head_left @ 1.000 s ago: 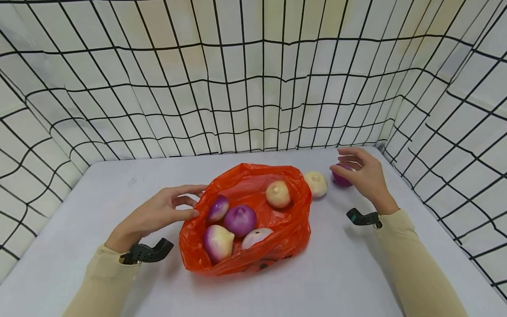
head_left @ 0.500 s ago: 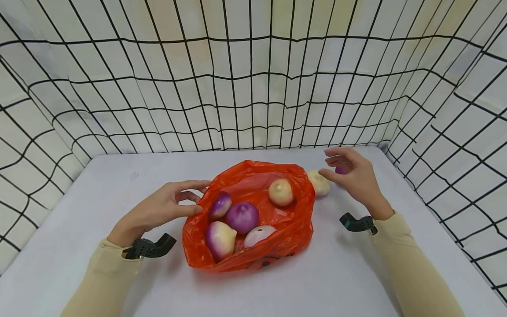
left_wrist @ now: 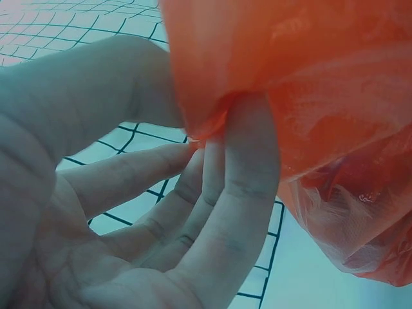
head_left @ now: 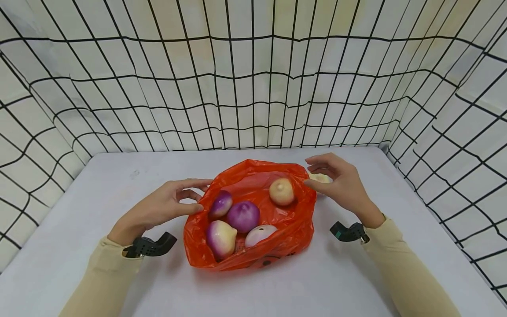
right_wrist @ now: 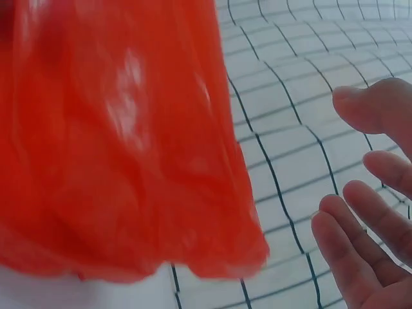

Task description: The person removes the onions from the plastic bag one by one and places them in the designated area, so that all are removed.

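Note:
An open red plastic bag (head_left: 301,224) stands on the table with several onions inside, among them a purple onion (head_left: 243,216), a purple-and-white onion (head_left: 221,239) and a pale one (head_left: 281,191). My left hand (head_left: 158,211) pinches the bag's left rim; the left wrist view shows thumb and fingers (left_wrist: 248,148) on the red plastic. At the bag's right rim is my right hand (head_left: 340,182), its fingers apart and holding nothing. In the right wrist view a gap separates that hand (right_wrist: 373,238) from the bag (right_wrist: 129,141). A pale onion (head_left: 320,178) lies partly hidden behind the right hand.
The white table (head_left: 257,295) is bordered at the back and sides by white walls covered with black netting (head_left: 253,92). A dark device is strapped at each wrist.
My right hand has moved left from beside the purple onion outside the bag to the bag's right rim, and now hides that onion. The left hand keeps its grip on the bag.

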Tool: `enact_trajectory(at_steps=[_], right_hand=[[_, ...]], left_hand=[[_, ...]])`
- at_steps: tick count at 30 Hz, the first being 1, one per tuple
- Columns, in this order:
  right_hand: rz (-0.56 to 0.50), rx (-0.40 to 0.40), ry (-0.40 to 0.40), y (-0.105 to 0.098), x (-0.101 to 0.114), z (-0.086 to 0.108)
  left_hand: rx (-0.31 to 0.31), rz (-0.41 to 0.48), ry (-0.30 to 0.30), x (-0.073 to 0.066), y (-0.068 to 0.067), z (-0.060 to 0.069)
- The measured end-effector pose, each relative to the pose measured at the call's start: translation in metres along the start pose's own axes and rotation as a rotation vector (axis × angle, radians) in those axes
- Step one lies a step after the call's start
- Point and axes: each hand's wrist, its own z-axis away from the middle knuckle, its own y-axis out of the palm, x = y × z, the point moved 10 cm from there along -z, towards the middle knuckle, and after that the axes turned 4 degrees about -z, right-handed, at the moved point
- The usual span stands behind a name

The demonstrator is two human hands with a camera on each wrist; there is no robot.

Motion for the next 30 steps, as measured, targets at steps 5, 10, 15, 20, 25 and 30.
enact_trajectory(at_steps=[5, 10, 15, 20, 25, 30], right_hand=[[-0.022, 0.070, -0.054, 0.021, 0.018, 0.002], [-0.013, 0.121, -0.104, 0.039, 0.030, 0.006], [0.072, 0.201, -0.150, 0.060, 0.038, 0.010], [0.185, 0.322, -0.164, 0.081, 0.042, 0.018], [0.167, 0.417, -0.136, 0.096, 0.040, 0.023], [0.142, 0.491, -0.123, 0.107, 0.040, 0.027]], left_hand=[[0.003, 0.006, -0.002, 0.000, 0.001, 0.001], [0.000, 0.008, -0.006, 0.000, 0.000, 0.000], [0.004, 0.001, -0.011, 0.001, 0.001, 0.000], [0.005, -0.002, -0.009, 0.001, 0.001, -0.001], [0.005, -0.003, -0.006, 0.001, 0.001, -0.001], [0.003, -0.009, -0.003, 0.001, 0.001, -0.001]])
